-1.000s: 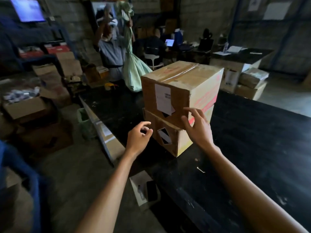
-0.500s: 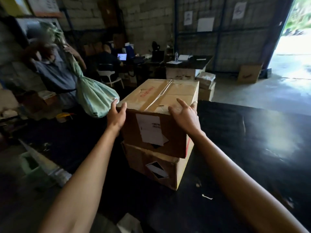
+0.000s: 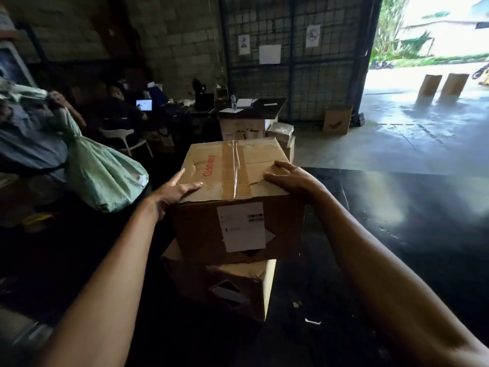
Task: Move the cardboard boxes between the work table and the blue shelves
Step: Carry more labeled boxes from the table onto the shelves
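We can make out just one word: "Globalway" or something close, in red letters on the taped top of the upper brown cardboard box. The white shipping label on its front has barcodes, but that print is too blurry for us to read.

Lower box mostly covered by the upper box, its diamond label in shadow and unreadable, white label print on the upper box too blurred to read, left hand fingers hidden behind the box's side, green sack carrier cut off at the left edge.
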